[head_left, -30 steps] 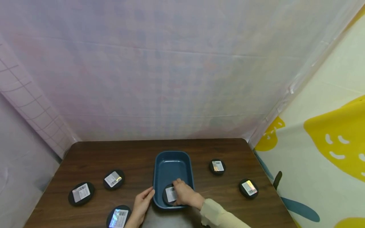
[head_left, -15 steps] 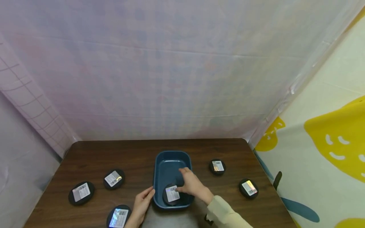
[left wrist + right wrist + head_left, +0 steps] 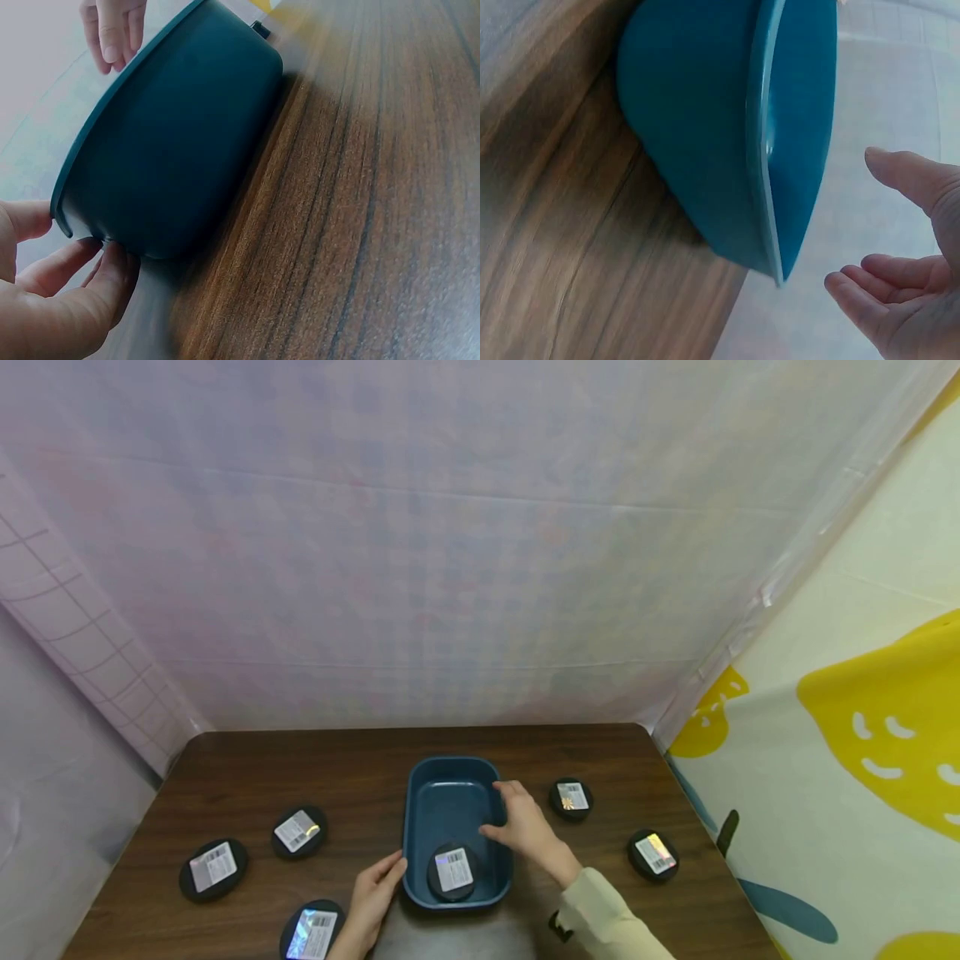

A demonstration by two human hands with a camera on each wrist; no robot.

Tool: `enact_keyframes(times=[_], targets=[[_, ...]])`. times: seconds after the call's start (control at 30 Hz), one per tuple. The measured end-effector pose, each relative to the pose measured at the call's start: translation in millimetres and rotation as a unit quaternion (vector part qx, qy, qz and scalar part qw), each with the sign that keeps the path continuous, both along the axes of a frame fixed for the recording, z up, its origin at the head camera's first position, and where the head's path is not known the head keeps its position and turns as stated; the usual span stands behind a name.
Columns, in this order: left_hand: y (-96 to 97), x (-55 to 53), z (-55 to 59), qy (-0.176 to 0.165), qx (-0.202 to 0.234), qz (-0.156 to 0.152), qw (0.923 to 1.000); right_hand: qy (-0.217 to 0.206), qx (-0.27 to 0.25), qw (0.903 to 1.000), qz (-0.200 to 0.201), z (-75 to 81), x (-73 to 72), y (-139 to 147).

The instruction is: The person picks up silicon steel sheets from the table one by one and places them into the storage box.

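Observation:
A deep blue rectangular tray (image 3: 453,806) stands on the table in the head view. Inside its near end lies a round black disc (image 3: 453,870) with a white barcode label facing up. My left hand (image 3: 372,897) grips the tray's left side; in the left wrist view the thumb is at the rim (image 3: 58,206) and the fingers bear on the wall beneath. Over the right rim is my right hand (image 3: 528,831), thumb and fingers spread and holding nothing. The right wrist view shows the same empty right hand (image 3: 915,300) beside the tray's edge.
Left of the tray lie three more labelled black discs: a far-left disc (image 3: 213,868), one farther back (image 3: 298,832) and one by my left wrist (image 3: 311,935). To the right are two others, a nearer disc (image 3: 654,856) and a farther disc (image 3: 572,799). Cloth (image 3: 450,610) hangs behind the brown table.
My right hand has let go of the disc in the tray, then lifted and moved right to the tray's right rim. The left hand has stayed in place.

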State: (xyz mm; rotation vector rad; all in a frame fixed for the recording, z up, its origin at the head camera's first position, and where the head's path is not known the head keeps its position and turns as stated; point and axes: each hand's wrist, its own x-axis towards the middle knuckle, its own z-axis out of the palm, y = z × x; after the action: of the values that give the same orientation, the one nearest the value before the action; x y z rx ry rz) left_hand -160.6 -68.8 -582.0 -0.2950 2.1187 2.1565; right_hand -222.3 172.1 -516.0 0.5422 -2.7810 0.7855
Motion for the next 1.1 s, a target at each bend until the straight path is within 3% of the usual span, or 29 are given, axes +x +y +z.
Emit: enact_keyframes(times=[0.6, 1.1], targets=[[-1.1, -1.3, -0.2, -0.005, 0.002, -0.004, 1.0000, 0.022, -0.021, 0.9944, -0.101, -0.5, -10.2, 55.5], [-0.4, -1.5, -1.7, -0.004, 0.004, 0.000, 1.0000, 0.001, -0.035, 0.9791, -0.200, -21.6, -11.0, 101.8]])
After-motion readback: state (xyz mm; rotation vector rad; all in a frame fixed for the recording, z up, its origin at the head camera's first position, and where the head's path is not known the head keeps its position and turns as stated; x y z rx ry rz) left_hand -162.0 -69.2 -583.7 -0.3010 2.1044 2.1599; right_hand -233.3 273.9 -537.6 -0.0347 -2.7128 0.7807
